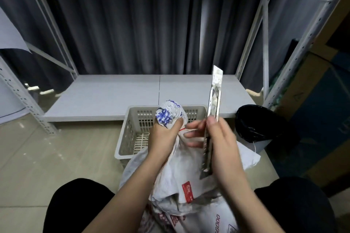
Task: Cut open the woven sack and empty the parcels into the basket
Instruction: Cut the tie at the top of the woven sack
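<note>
Grey curtain (132, 28) behind white metal shelving (106, 92); glossy beige tiled floor (47, 157).

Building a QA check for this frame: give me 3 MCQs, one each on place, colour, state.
1. Where is the basket?
A. on the shelf
B. on the floor beyond the sack
C. on the person's lap

2. What colour is the string at the sack's neck?
A. red
B. green
C. yellow

3. What is the left hand doing?
A. hanging idle
B. lying flat on the floor
C. gripping the sack's bunched neck

Key: 1 B, the basket stands on the tiles behind the sack, in front of the shelf. 2 A, a thin red strand shows between the hands. 3 C, its fingers curl round the neck while the right hand holds the knife upright.
</note>
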{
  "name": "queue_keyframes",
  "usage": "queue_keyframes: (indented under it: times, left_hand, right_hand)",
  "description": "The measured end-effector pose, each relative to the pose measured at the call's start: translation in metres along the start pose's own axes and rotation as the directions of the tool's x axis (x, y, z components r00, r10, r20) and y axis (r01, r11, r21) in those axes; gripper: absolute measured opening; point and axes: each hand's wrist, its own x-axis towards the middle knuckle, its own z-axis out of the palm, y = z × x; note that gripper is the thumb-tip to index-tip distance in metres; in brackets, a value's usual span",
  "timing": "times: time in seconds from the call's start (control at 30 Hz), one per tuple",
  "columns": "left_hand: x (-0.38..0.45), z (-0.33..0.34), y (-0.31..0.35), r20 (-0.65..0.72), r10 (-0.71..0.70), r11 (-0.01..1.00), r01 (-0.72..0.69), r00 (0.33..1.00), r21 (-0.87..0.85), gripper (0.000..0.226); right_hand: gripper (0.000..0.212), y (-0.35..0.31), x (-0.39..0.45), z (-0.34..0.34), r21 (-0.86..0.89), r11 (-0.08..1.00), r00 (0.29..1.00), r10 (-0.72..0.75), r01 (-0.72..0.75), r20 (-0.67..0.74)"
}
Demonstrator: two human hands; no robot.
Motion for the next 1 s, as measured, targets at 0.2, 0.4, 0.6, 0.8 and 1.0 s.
queue_keyframes:
  times: [0.2,0.4,0.6,0.8,1.0]
  left_hand:
    - [0.002,-0.016,0.006,0.23,0.042,0.968,0.017,0.972,-0.249,0.016]
    - [-0.008,-0.011,0.01,0.114,-0.203,0.897,0.231,0.973,-0.378,0.009]
    - [-0.011,-0.011,0.018,0.348,-0.21,0.853,0.345,0.914,-0.392,0.029]
    - [-0.011,-0.012,0.015,0.254,-0.238,0.845,0.329,0.937,-0.422,0.02]
    - [-0.012,-0.012,0.006,0.187,-0.2,0.841,0.266,0.962,-0.47,0.016]
  right_hand:
    - [0.034,0.046,0.028,-0.008,0.049,0.989,0.969,0.146,-0.139,-0.197]
    - [0.035,0.092,-0.013,0.019,0.057,0.996,0.91,0.086,-0.069,-0.406]
    - [0.03,0.1,-0.011,0.026,-0.057,0.998,0.917,0.013,-0.039,-0.399]
    - [0.031,0.104,-0.015,0.03,-0.04,0.999,0.937,0.011,-0.027,-0.348]
    - [0.041,0.104,-0.014,0.024,0.275,0.955,0.922,0.199,-0.107,-0.333]
